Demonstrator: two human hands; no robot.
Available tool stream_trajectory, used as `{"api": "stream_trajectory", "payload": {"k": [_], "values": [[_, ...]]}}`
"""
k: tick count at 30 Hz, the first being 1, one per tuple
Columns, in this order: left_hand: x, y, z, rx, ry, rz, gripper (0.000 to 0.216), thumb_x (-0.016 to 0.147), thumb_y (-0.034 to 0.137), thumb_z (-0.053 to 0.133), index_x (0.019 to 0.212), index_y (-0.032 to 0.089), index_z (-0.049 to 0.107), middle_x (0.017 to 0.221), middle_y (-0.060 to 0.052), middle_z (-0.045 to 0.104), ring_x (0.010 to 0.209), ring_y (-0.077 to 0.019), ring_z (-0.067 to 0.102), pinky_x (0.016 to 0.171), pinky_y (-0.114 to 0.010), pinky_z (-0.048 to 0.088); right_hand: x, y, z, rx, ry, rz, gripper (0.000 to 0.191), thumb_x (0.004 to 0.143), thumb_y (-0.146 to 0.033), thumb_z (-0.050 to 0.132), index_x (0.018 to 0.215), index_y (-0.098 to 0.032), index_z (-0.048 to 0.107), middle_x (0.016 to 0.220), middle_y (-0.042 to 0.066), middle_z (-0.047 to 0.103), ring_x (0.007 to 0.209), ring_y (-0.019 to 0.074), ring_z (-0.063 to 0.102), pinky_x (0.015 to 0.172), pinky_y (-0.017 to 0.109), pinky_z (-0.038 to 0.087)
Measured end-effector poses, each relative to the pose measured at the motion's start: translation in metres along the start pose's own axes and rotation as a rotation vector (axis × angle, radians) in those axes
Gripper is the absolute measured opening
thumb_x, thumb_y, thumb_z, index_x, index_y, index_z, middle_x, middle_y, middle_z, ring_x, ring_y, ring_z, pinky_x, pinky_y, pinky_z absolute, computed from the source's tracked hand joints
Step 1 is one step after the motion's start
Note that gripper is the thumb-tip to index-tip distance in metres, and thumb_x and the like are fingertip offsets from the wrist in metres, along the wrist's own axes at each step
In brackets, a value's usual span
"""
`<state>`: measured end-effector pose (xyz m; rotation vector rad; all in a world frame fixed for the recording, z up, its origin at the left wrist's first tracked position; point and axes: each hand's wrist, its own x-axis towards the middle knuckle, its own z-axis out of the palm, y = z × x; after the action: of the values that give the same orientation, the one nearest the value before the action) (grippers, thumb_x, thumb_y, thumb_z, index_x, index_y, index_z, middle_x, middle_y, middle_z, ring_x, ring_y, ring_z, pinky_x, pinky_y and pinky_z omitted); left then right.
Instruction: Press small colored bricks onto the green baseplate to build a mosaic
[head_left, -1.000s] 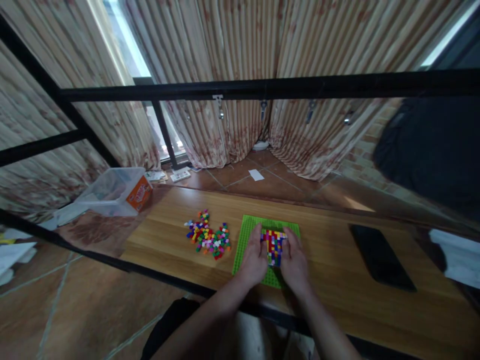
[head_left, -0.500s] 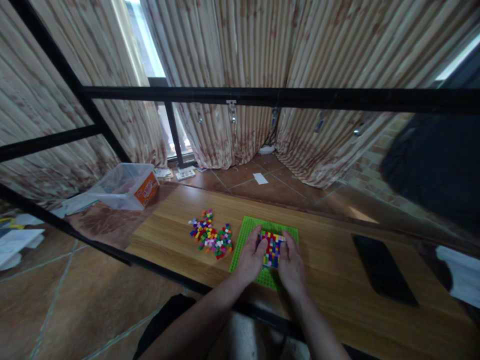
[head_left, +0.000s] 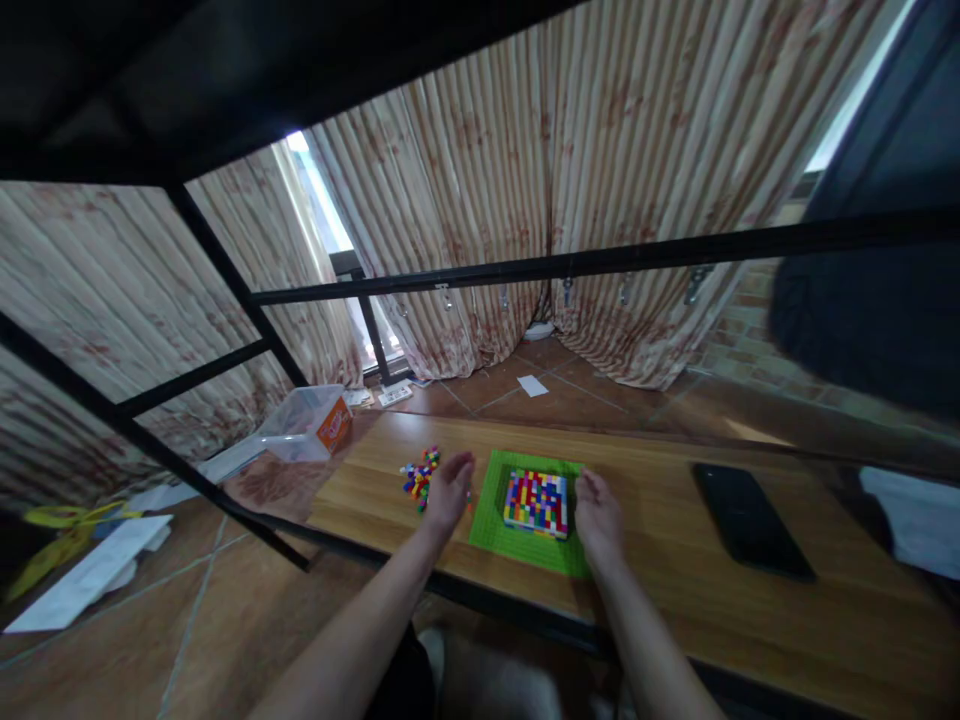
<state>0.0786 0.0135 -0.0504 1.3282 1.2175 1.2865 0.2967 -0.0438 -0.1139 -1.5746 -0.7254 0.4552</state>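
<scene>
**Multicoloured brick block (head_left: pixel 535 503) was seen ungripped on green studded baseplate (head_left: pixel 491 505)**

The multicoloured brick block, low and rectangular, was set near the middle of the green studded baseplate, with a green border left exposed around it. Red, yellow, blue, purple and white pieces were packed tightly across its top.

The left hand (head_left: pixel 450 492) was held open just to the left of the baseplate, its fingers extended and kept close together. Part of the loose toy bricks (head_left: pixel 418 482), heaped left of the baseplate, was hidden by it; whether any brick was touched could not be told. The right hand (head_left: pixel 598 515) was held at the baseplate's right edge, open, with its fingers loosely bent and nothing seen in its grasp. It was kept apart from the block; whether the baseplate was touched could not be made out.

The baseplate was supported by a wood-grain table (head_left: pixel 652 475). Well to its right, a black smartphone (head_left: pixel 752 520) was laid flat. Beyond the baseplate, a white sheet of paper (head_left: pixel 532 385) was seen on the tiled floor, and far to its left a clear plastic bin (head_left: pixel 296 425) with an orange label was placed.
</scene>
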Motion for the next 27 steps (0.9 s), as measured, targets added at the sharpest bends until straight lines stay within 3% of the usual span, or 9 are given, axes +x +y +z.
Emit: {"api": "stream_trajectory", "payload": {"k": [6, 10, 13, 16, 19, 21, 27], "values": [[0.047, -0.004, -0.081, 0.203, 0.195, 0.07, 0.038, 0.079, 0.04, 0.062, 0.104, 0.013, 0.071, 0.109, -0.016, 0.074, 0.107, -0.0289, 0.067, 0.1, -0.046, 0.048, -0.002, -0.024, -0.01, -0.019, 0.062, -0.067, 0.05, 0.085, -0.053, 0.05, 0.11, -0.015, 0.069, 0.108, 0.016, 0.073, 0.099, 0.0277, 0.066, 0.091, 0.044, 0.048], [0.081, -0.023, -0.109, 0.328, 0.122, 0.093, 0.044, 0.083, 0.044, 0.061, 0.112, 0.013, 0.069, 0.118, -0.017, 0.07, 0.12, -0.0325, 0.061, 0.108, -0.051, 0.041, -0.036, -0.06, -0.005, -0.104, -0.016, -0.317, 0.042, 0.091, -0.048, 0.051, 0.113, -0.017, 0.067, 0.114, 0.014, 0.07, 0.104, 0.0257, 0.065, 0.095, 0.045, 0.049], [0.103, -0.034, -0.116, 0.365, -0.075, 0.149, 0.042, 0.084, 0.048, 0.061, 0.109, 0.016, 0.072, 0.126, -0.014, 0.068, 0.126, -0.0292, 0.057, 0.114, -0.045, 0.037, -0.077, -0.081, 0.029, -0.149, -0.186, -0.392, 0.036, 0.096, -0.043, 0.047, 0.121, -0.022, 0.063, 0.122, 0.012, 0.067, 0.113, 0.0244, 0.062, 0.1, 0.046, 0.048], [0.114, -0.04, -0.116, 0.377, -0.26, 0.195, 0.041, 0.086, 0.049, 0.06, 0.11, 0.018, 0.073, 0.128, -0.011, 0.068, 0.127, -0.0271, 0.057, 0.117, -0.042, 0.035, -0.107, -0.081, 0.084, -0.269, -0.39, -0.472, 0.046, 0.097, -0.043, 0.045, 0.136, -0.02, 0.053, 0.141, 0.014, 0.055, 0.133, 0.0263, 0.048, 0.111, 0.049, 0.04], [0.109, -0.042, -0.111, 0.443, -0.44, 0.263, 0.047, 0.094, 0.049, 0.046, 0.119, 0.017, 0.069, 0.132, -0.011, 0.066, 0.129, -0.0258, 0.055, 0.118, -0.043, 0.034, -0.115, -0.065, 0.132, -0.373, -0.349, -0.405, 0.055, 0.1, -0.043, 0.034, 0.141, -0.008, 0.045, 0.146, 0.023, 0.047, 0.14, 0.0301, 0.041, 0.113, 0.052, 0.036], [0.099, -0.041, -0.107, 0.516, -0.539, 0.314, 0.051, 0.098, 0.047, 0.036, 0.125, 0.016, 0.065, 0.134, -0.012, 0.065, 0.13, -0.0247, 0.055, 0.117, -0.043, 0.035, -0.113, -0.056, 0.15, -0.431, -0.33, -0.392, 0.059, 0.1, -0.045, 0.033, 0.143, -0.005, 0.043, 0.148, 0.024, 0.044, 0.142, 0.0319, 0.036, 0.114, 0.054, 0.034], [0.067, -0.035, -0.096, 0.486, -0.5, 0.272, 0.055, 0.102, 0.045, 0.026, 0.128, 0.015, 0.063, 0.134, -0.011, 0.065, 0.129, -0.0222, 0.055, 0.115, -0.039, 0.039, -0.105, -0.058, 0.166, -0.428, -0.33, -0.309, 0.064, 0.101, -0.051, 0.024, 0.142, -0.006, 0.044, 0.144, 0.023, 0.05, 0.137, 0.0312, 0.044, 0.112, 0.052, 0.035]]}}
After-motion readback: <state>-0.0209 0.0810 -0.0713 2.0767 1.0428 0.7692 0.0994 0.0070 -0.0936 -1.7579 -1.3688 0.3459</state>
